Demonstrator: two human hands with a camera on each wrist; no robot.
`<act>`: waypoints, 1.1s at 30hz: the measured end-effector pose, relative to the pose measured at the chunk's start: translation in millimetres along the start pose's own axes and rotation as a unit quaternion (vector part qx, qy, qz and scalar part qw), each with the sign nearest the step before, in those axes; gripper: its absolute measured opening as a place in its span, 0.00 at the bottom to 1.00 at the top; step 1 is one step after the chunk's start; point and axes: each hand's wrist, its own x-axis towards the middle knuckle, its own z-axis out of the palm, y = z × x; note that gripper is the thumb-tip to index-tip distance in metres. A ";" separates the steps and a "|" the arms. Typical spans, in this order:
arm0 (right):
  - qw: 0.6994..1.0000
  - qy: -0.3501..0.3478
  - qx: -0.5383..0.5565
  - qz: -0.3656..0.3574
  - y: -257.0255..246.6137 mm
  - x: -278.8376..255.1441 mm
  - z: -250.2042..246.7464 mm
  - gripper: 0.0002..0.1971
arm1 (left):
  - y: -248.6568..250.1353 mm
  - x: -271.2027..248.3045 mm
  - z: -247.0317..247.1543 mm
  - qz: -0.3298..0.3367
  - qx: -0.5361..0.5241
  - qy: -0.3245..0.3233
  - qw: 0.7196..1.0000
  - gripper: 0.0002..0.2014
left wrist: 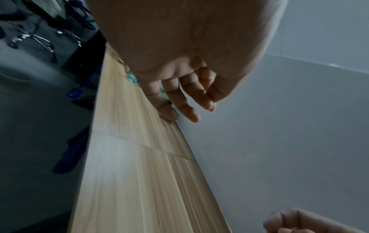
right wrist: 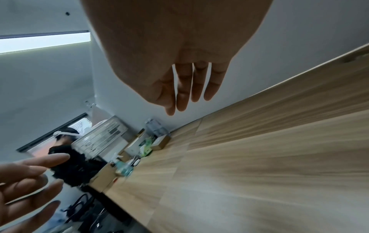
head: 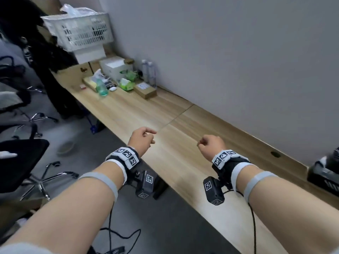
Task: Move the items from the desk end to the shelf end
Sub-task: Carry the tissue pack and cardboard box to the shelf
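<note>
A long wooden desk (head: 128, 114) runs along a grey wall. At its far end stand a green spray bottle (head: 101, 88), a green wipes pack (head: 126, 84), a small cardboard box (head: 145, 90), two clear water bottles (head: 149, 73) and a white box (head: 114, 67). My left hand (head: 145, 137) hovers over the desk's front edge, fingers loosely curled, holding nothing. My right hand (head: 211, 143) hangs over the middle of the desk, also empty. The wrist views show relaxed fingers on the left hand (left wrist: 179, 97) and the right hand (right wrist: 189, 88). Both hands are far from the items.
A white plastic basket (head: 80, 32) sits on boxes beyond the items. A person in dark clothes (head: 42, 52) stands at the far left. Office chairs (head: 22, 158) fill the floor on the left. A black device (head: 326, 171) sits at the desk's right edge, near a cable hole (head: 275, 154).
</note>
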 end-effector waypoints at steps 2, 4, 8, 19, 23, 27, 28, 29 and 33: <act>1.000 -0.019 0.005 -0.018 -31.4 22.6 17.0 0.07 | -10.1 13.0 -28.5 -0.010 -0.013 0.024 1.000 0.13; 0.999 -0.037 0.012 -0.032 -59.8 47.0 33.1 0.08 | -21.2 27.5 -53.3 -0.020 -0.020 0.045 0.999 0.12; 0.996 -0.057 0.025 -0.062 -110.5 108.2 73.9 0.09 | -45.7 65.1 -97.9 -0.042 -0.016 0.069 0.997 0.12; 0.990 -0.123 0.059 -0.047 -228.8 319.3 192.1 0.08 | -91.2 280.2 -220.3 -0.095 0.017 0.105 0.990 0.09; 0.987 -0.149 0.050 -0.040 -264.0 386.9 207.7 0.08 | -97.4 351.9 -248.1 -0.104 0.004 0.105 0.989 0.08; 0.984 -0.168 0.048 -0.033 -288.8 437.0 221.3 0.07 | -106.9 410.6 -262.6 -0.131 -0.010 0.090 0.987 0.08; 0.984 -0.165 0.052 -0.026 -292.5 448.8 224.9 0.07 | -109.8 427.5 -264.3 -0.134 -0.010 0.086 0.987 0.09; 0.985 -0.161 0.056 -0.017 -295.0 460.8 229.4 0.06 | -112.3 445.1 -265.6 -0.137 -0.009 0.080 0.987 0.09; 0.984 -0.160 0.054 0.048 -294.4 502.4 248.6 0.06 | -125.6 523.1 -262.8 -0.132 -0.012 0.041 0.990 0.10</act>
